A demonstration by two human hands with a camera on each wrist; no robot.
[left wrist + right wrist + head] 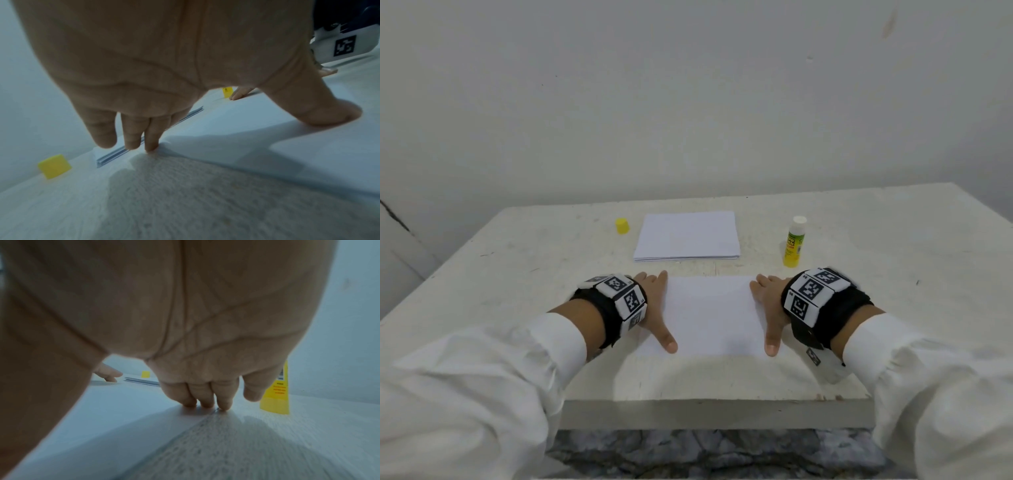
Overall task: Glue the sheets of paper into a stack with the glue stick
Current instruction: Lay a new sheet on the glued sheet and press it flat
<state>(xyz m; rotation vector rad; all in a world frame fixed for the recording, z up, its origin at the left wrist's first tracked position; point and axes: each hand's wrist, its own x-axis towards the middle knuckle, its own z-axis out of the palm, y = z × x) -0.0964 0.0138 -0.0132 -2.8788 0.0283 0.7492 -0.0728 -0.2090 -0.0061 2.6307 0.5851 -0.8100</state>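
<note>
A single white sheet (714,315) lies flat near the table's front edge. My left hand (657,305) presses on its left side with straight fingers and thumb spread; my right hand (768,308) presses likewise on its right side. In the left wrist view my fingertips (151,146) touch the sheet's far corner (226,129). In the right wrist view my fingertips (205,402) sit at the sheet's edge (123,402). Behind lies a stack of white sheets (687,236). An uncapped yellow glue stick (793,241) stands upright at the right, and its yellow cap (622,226) rests left of the stack.
The white table (893,291) ends at a front edge (715,401) close to my body, with patterned floor below. A plain white wall stands right behind the table. Both forearms wear white sleeves and black wristbands with markers.
</note>
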